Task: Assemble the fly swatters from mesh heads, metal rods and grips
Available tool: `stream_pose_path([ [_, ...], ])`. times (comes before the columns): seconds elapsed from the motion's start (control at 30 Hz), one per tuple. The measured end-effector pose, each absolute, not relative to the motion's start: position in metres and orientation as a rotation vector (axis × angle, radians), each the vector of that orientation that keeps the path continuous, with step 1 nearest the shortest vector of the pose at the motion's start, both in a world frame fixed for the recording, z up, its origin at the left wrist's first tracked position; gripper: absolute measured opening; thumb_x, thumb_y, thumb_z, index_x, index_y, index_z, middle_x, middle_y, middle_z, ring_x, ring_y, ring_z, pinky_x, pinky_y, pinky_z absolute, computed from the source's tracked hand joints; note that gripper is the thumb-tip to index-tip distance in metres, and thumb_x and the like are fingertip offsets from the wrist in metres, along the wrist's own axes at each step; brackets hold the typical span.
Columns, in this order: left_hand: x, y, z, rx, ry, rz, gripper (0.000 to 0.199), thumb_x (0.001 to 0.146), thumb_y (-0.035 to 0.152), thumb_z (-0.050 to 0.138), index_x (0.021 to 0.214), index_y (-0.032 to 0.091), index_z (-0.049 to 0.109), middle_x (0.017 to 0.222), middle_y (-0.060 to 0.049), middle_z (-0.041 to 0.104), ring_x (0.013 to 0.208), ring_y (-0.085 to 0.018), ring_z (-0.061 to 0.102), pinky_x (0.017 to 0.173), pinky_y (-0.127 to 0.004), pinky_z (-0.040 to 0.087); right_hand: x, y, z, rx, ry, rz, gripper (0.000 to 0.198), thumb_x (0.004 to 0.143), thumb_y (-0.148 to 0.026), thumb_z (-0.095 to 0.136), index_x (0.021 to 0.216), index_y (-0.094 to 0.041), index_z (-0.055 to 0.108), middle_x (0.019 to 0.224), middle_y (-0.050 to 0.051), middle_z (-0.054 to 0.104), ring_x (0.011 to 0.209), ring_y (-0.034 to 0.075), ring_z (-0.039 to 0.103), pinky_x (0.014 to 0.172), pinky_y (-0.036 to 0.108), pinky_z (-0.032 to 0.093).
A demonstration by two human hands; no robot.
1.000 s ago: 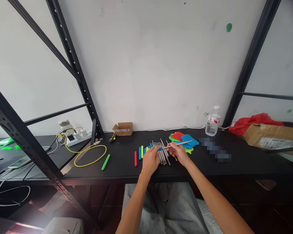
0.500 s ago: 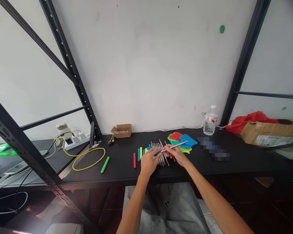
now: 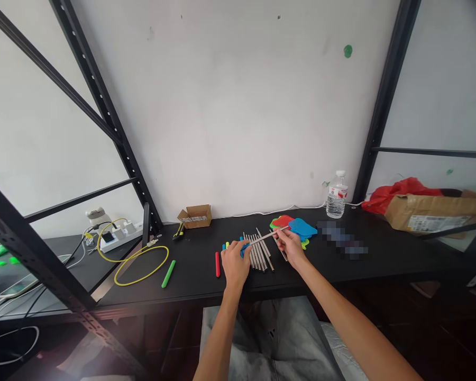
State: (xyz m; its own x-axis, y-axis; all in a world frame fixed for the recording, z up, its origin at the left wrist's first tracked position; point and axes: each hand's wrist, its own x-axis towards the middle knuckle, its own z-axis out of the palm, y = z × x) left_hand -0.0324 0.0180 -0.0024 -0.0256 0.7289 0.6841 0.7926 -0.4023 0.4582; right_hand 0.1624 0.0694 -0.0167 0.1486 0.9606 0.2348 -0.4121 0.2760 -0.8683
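My left hand (image 3: 236, 263) is closed around a blue tube-like grip (image 3: 244, 250). A thin metal rod (image 3: 265, 237) runs from that grip up to the right, where my right hand (image 3: 291, 246) pinches it near its far end. Below the rod, several similar metal rods (image 3: 257, 258) lie side by side on the black table. One more rod (image 3: 281, 251) lies beside my right hand. Blue and yellow grips are partly hidden behind my left hand, and a red grip (image 3: 218, 264) lies to its left. Further left is a green grip (image 3: 168, 273).
Flat red (image 3: 281, 221) and blue (image 3: 302, 228) plastic pieces overlap beyond my right hand. A water bottle (image 3: 337, 194) stands at the back right, near a cardboard box (image 3: 436, 212). An open small box (image 3: 195, 217), a yellow cable (image 3: 143, 278) and a power strip (image 3: 121, 236) are leftward.
My left hand has shifted slightly left with the blue grip, and my right hand has slid toward the rod's far end. More of the rod shows between them. The view has shifted slightly.
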Motion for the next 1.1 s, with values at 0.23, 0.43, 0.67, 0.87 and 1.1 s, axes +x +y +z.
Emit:
stream_pose_path([
  [0.23, -0.039, 0.022, -0.003, -2.137, -1.738, -1.892, 0.032, 0.091, 0.045, 0.052, 0.104, 0.021, 0.069, 0.094, -0.007, 0.067, 0.080, -0.018, 0.062, 0.068, -0.028, 0.047, 0.169, 0.077, -0.020, -0.720, -0.739, 1.063, 0.039, 0.063, -0.053, 0.080, 0.076, -0.019, 0.066, 0.067, 0.000, 0.059, 0.046, 0.009, 0.046, 0.038, 0.024, 0.031],
  [0.43, -0.052, 0.031, -0.013, -1.891, -1.878, -2.481, 0.049, 0.085, 0.058, 0.055, 0.105, 0.014, 0.066, 0.075, -0.004, 0.062, 0.053, -0.012, 0.052, 0.046, -0.022, 0.041, 0.171, 0.082, -0.024, -0.731, -0.810, 1.001, 0.043, 0.070, -0.061, 0.071, 0.083, -0.022, 0.061, 0.065, 0.000, 0.058, 0.044, 0.012, 0.050, 0.036, 0.026, 0.032],
  [0.67, -0.053, 0.032, -0.013, -1.849, -1.919, -2.523, 0.056, 0.082, 0.063, 0.056, 0.107, 0.014, 0.067, 0.081, -0.008, 0.067, 0.058, -0.013, 0.058, 0.048, -0.022, 0.044, 0.169, 0.085, -0.030, -0.687, -0.751, 1.075, 0.042, 0.068, -0.057, 0.076, 0.084, -0.021, 0.061, 0.068, -0.001, 0.058, 0.046, 0.010, 0.050, 0.036, 0.023, 0.033],
  [0.87, -0.053, 0.029, -0.011, -1.886, -1.921, -2.573, 0.061, 0.078, 0.066, 0.058, 0.099, 0.010, 0.070, 0.070, -0.007, 0.066, 0.053, -0.014, 0.058, 0.045, -0.023, 0.043, 0.167, 0.081, -0.027, -0.706, -0.787, 1.070, 0.045, 0.067, -0.060, 0.076, 0.081, -0.020, 0.061, 0.067, 0.001, 0.061, 0.045, 0.010, 0.050, 0.036, 0.023, 0.032],
  [1.1, -0.051, 0.028, -0.009, -1.950, -1.868, -2.562, 0.051, 0.079, 0.059, 0.062, 0.098, 0.012, 0.071, 0.076, -0.007, 0.069, 0.064, -0.016, 0.062, 0.052, -0.024, 0.049, 0.161, 0.074, -0.023, -0.812, -0.999, 1.048, 0.040, 0.070, -0.057, 0.076, 0.071, -0.018, 0.065, 0.073, 0.007, 0.067, 0.049, 0.010, 0.049, 0.039, 0.024, 0.033],
])
